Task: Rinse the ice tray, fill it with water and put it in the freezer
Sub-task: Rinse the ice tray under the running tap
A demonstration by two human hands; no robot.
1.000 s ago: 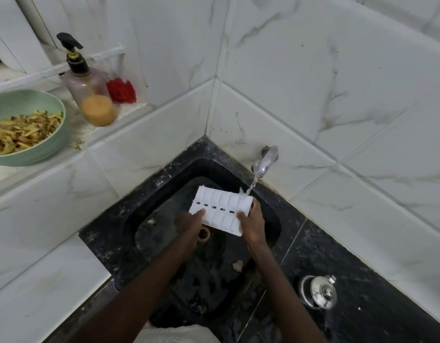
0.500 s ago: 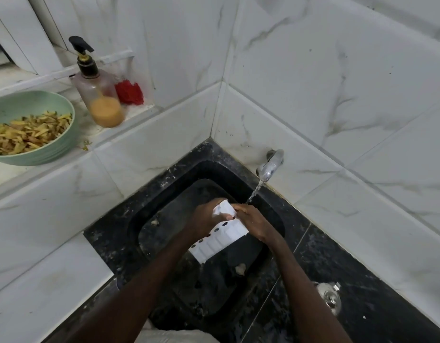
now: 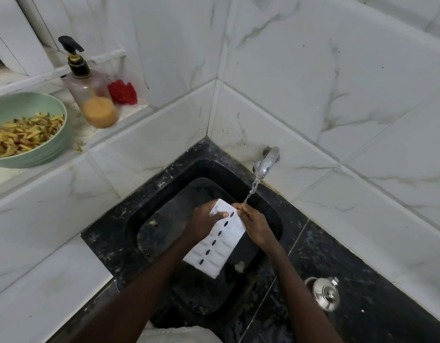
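Note:
A white ice tray (image 3: 217, 246) with a row of dark oval holes hangs over the black sink (image 3: 149, 194), its long axis running from the tap side down toward me. My left hand (image 3: 204, 221) grips its upper left edge, thumb across the top face. My right hand (image 3: 254, 224) holds the upper right edge. Water runs from the chrome tap (image 3: 266, 163) in a thin stream that lands at the tray's top end by my right fingers.
A green bowl (image 3: 50, 142) of yellow peelings, a soap pump bottle (image 3: 91, 95) and a red scrubber (image 3: 122, 91) stand on the marble ledge at left. A steel lidded pot (image 3: 324, 293) sits on the black counter at right. Food scraps lie in the sink.
The tray turned from lying crosswise under the tap to pointing lengthwise toward me. My left hand moved up onto its top end. The view shifted slightly.

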